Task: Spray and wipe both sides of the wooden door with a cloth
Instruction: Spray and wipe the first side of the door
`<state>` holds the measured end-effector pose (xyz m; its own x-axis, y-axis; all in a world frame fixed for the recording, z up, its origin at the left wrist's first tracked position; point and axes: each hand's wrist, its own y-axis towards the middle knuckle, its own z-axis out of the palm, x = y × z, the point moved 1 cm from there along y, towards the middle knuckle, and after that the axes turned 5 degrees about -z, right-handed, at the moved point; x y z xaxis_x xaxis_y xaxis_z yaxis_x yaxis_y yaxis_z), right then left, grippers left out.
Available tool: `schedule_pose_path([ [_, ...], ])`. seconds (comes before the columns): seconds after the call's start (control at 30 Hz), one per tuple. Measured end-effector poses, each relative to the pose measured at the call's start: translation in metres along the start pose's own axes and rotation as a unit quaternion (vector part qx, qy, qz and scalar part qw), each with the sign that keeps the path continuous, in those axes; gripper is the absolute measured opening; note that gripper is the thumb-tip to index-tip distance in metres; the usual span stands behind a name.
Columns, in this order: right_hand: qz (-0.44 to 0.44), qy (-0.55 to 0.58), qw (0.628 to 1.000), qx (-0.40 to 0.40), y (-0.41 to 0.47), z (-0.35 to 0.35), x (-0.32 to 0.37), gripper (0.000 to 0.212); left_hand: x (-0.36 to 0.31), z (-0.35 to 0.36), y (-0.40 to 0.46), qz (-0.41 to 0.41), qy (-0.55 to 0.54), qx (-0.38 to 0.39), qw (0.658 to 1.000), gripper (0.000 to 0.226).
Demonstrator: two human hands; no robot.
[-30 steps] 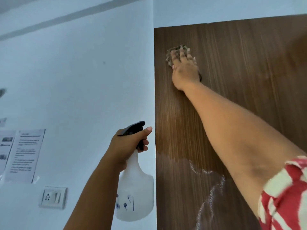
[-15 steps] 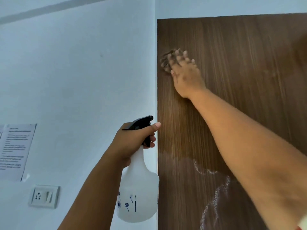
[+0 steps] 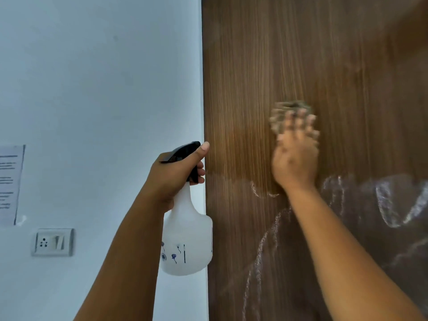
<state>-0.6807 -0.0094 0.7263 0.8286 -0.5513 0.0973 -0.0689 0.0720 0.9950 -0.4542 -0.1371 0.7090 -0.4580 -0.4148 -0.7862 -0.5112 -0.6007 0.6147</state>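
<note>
Head-camera view: a person's right hand (image 3: 295,158) presses a cloth (image 3: 281,114) flat against the wooden door (image 3: 289,54), the fingers (image 3: 298,122) spread straight over the fabric; hand and cloth are blurred. The cloth shows above and to the left of those fingertips, lying on the brown wood grain. Just below the wrist, whitish streaks (image 3: 389,205) run across the door's surface, spreading down and to the right of the arm. The left hand (image 3: 173,174) grips the black trigger head of a white spray bottle (image 3: 187,239), fingers curled round its neck and the thumb laid along the top; the bottle hangs upright beneath that hand, just beside the door's left edge. Small blue markings show on the bottle's lower body. Well to the left of the gripping fingers, on the pale wall (image 3: 92,77), are a white socket plate (image 3: 52,242) and, above it, a printed paper notice (image 3: 10,184) whose text is too small to read.
</note>
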Motion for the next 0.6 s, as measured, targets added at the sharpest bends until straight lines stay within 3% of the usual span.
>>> schedule_pose_path([
  [0.1,0.198,0.018,0.98,-0.033,-0.022,-0.007,-0.029,0.06,0.016,-0.002,-0.01,-0.021,-0.011,-0.007,1.0,0.038],
  [0.17,0.222,0.04,0.973,-0.042,-0.036,-0.001,0.01,0.063,0.025,-0.002,-0.015,-0.041,-0.028,-0.016,0.999,0.038],
  [0.3,-0.037,0.04,0.998,-0.011,-0.085,0.02,0.116,0.068,0.032,-0.002,-0.022,-0.049,-0.059,-0.034,0.996,0.041],
  [0.43,-0.209,0.071,0.971,0.086,-0.102,0.022,0.14,0.067,0.036,-0.013,-0.028,-0.011,-0.051,-0.074,0.996,0.025],
  [0.53,-0.23,0.057,0.969,0.075,-0.096,0.017,0.11,0.067,0.038,-0.014,-0.031,-0.008,-0.045,-0.083,0.995,0.024],
  [0.6,-0.139,0.064,0.987,0.051,-0.091,0.011,0.067,0.07,0.038,-0.007,-0.033,-0.022,-0.041,-0.068,0.997,0.034],
])
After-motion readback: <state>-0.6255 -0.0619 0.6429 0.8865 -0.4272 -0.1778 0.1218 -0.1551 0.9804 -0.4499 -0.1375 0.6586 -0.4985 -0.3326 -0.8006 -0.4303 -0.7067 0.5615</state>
